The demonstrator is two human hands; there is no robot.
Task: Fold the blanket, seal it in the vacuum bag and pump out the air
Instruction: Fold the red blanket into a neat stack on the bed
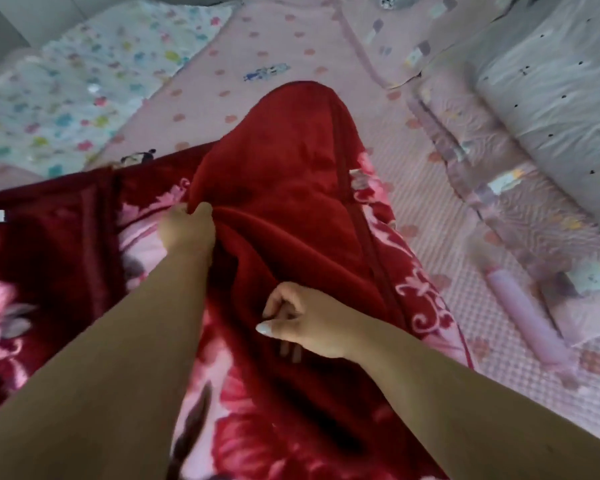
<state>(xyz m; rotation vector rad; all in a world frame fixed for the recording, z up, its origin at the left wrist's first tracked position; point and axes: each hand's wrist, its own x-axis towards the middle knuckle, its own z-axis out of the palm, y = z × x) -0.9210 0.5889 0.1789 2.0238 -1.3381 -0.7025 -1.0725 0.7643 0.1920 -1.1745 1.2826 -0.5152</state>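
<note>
We judge blanket (284, 188) plush, heavy, floppy (grip bound edge right of hands). Left hand (184, 226) pinches fold; right hand (305, 320) curled, hold unclear.

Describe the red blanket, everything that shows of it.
The red blanket looks like thick plush fleece. One face is plain deep red; the other carries large pink flowers and scrollwork, with a dark red stitched border. It lies partly spread on the pink dotted bed sheet, one section lifted and turned over so the plain side humps up. The left hand grips a fold of it; the right hand rests on it with fingers curled, apparently pinching the fabric.
</note>
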